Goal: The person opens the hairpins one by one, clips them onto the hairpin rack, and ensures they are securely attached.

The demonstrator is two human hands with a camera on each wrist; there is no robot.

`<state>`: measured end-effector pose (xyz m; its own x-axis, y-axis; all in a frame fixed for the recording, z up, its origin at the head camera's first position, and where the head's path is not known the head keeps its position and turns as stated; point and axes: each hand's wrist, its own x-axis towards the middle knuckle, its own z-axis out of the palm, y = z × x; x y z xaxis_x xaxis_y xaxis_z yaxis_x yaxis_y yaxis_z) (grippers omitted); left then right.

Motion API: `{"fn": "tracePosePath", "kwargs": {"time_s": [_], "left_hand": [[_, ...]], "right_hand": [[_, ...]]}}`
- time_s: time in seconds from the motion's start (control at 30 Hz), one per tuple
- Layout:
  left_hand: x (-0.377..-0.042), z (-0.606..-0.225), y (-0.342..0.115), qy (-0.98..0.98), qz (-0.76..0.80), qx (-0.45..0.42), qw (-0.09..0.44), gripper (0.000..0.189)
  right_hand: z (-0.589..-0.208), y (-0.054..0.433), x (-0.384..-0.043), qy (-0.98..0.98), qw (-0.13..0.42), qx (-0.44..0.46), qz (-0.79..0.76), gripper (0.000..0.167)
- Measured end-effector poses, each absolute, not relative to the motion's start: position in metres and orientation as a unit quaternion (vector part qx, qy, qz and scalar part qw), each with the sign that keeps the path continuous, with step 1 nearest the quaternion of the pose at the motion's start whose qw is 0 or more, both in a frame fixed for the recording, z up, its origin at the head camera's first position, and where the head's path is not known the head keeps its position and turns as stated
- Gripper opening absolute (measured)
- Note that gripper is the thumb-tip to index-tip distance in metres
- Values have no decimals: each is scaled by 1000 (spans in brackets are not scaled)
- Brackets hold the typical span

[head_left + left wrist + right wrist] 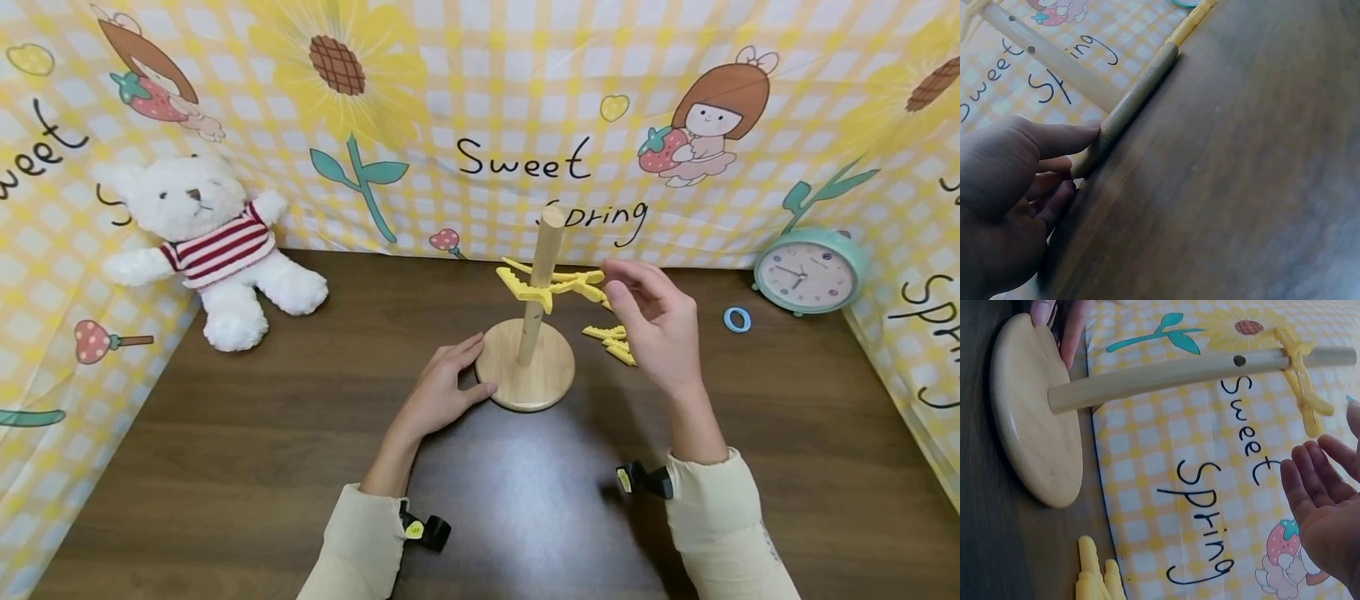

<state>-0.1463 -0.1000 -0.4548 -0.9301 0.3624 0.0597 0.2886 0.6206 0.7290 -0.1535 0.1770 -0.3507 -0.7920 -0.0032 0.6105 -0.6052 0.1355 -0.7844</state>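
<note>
A wooden stand has a round base and an upright post. My left hand holds the base by its left rim, the thumb and fingers spread along the edge. Partway up the post, a yellow alligator hair clip is clamped around it, its handles pointing right. Beside those handles is my right hand, fingers loosely bent; the right wrist view shows a gap between fingertips and clip. More yellow hair clips lie on the table right of the base, partly behind the right hand in the head view.
A blue ring lies to the right, near a mint-green alarm clock. At the back left sits a white teddy bear in a striped shirt. Printed checked cloth walls the back and sides of the brown table.
</note>
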Motion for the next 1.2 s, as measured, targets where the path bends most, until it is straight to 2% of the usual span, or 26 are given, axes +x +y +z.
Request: {"fn": "tracePosePath", "kwargs": {"time_s": [0.27, 0.67, 1.2], "left_hand": [[-145, -455, -100, 899, 398, 176, 52, 72], [-145, -455, -99, 900, 392, 182, 54, 72], [-144, -454, -102, 900, 385, 197, 51, 72]], "right_hand": [[-356, 192, -151, -710, 234, 197, 635, 25], [-382, 234, -143, -746, 210, 106, 623, 29], [-401, 282, -134, -837, 122, 17, 532, 39]]}}
